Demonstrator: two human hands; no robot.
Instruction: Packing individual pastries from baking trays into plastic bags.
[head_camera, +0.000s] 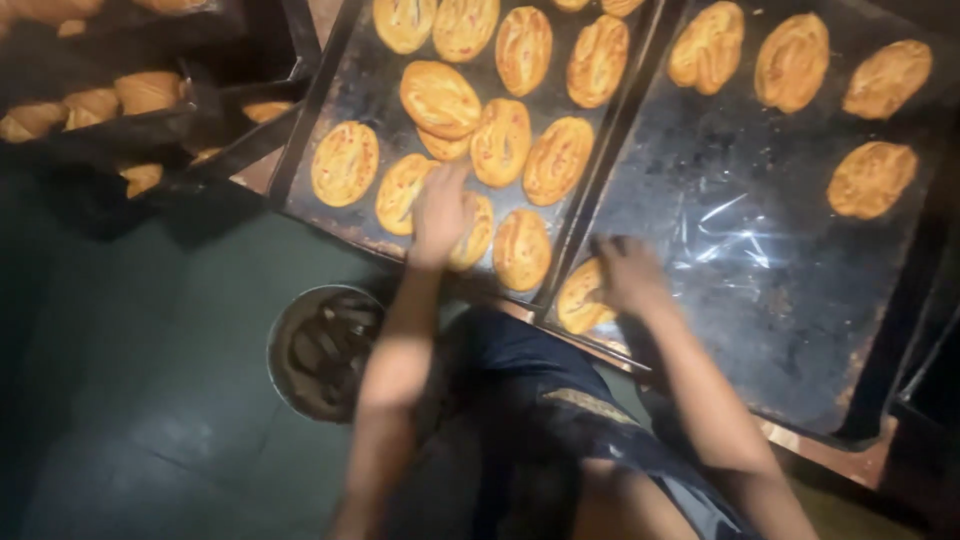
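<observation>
The left hand (440, 210) rests open on a baked pastry (470, 232) at centre frame; the right hand (628, 275) grips another pastry (582, 297) at the tray's (800, 330) lower corner. Lift gently, fingers underneath.

The buns (440, 98) are golden yellow with a swirled pattern and small reddish flecks, darker orange-brown at the edges. The left tray (362, 88) is black, dulled by grey smears and rusty brown along its rim. The right tray (740, 260) is black too, with pale glossy streaks and a speckling of light crumbs; its near edge shows orange-brown. The floor (150, 380) is dark green. The round tin (325, 350) has a grey rim and a dark brown inside. The shorts (540, 400) are dark blue with a yellowish stripe.
</observation>
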